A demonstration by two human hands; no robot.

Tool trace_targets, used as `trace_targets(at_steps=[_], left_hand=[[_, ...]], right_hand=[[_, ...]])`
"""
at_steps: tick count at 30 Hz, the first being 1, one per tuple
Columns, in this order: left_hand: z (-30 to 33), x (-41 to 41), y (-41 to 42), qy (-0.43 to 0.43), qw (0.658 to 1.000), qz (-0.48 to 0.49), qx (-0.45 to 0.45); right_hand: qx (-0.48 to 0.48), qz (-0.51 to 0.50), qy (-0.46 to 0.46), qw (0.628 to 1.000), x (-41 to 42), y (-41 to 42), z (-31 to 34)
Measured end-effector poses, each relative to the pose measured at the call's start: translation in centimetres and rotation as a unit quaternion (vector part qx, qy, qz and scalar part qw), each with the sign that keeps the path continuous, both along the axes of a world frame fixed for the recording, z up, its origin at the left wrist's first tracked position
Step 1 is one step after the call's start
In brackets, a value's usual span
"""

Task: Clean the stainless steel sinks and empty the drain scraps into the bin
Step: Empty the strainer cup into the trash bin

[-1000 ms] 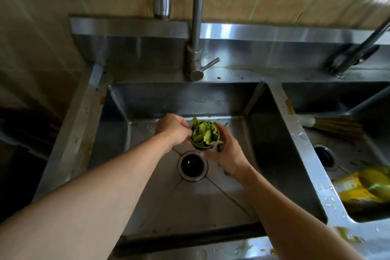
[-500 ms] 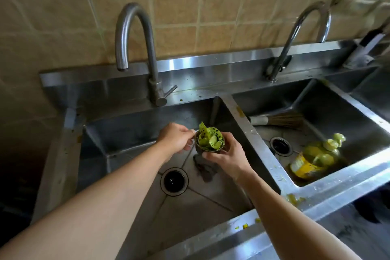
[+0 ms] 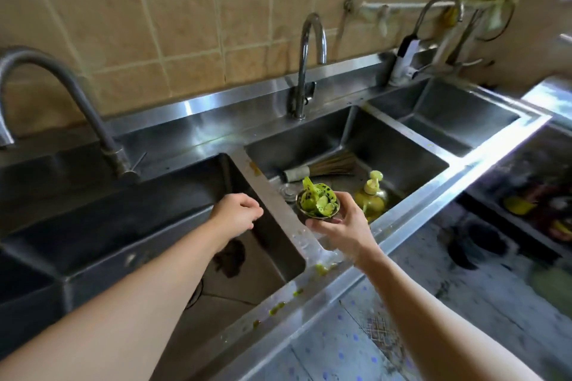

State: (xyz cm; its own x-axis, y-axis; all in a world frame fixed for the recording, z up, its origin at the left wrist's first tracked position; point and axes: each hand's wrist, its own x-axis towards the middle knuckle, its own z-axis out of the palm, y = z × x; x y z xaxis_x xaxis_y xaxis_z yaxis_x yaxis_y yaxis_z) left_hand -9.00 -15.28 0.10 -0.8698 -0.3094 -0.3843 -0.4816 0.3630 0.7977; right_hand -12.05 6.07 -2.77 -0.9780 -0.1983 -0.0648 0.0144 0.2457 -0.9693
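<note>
Released from the drain strainer (image 3: 318, 204), the left hand (image 3: 236, 214) now hangs loosely curled and empty over the left sink (image 3: 148, 226). Right of it, the right hand (image 3: 339, 227) alone grips the strainer, heaped with green scraps (image 3: 315, 197), and has carried it past the divider above the middle sink (image 3: 402, 145). Keeping it level should prevent spills on the way to the bin.
</note>
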Motion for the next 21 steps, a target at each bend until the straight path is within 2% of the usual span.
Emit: trace_targets(at_steps=[10,21], left_hand=[[1.9,-4.2,17.6,0.016,0.997,-0.077,-0.001],[2.4,-9.5,36.7,0.021,0.979,-0.201,0.017]], right_hand=[[0.033,-0.069,0.008,0.997,-2.0,17.6,0.9],[0.017,-0.180,0.012,0.983,-3.1,34.9,1.1]])
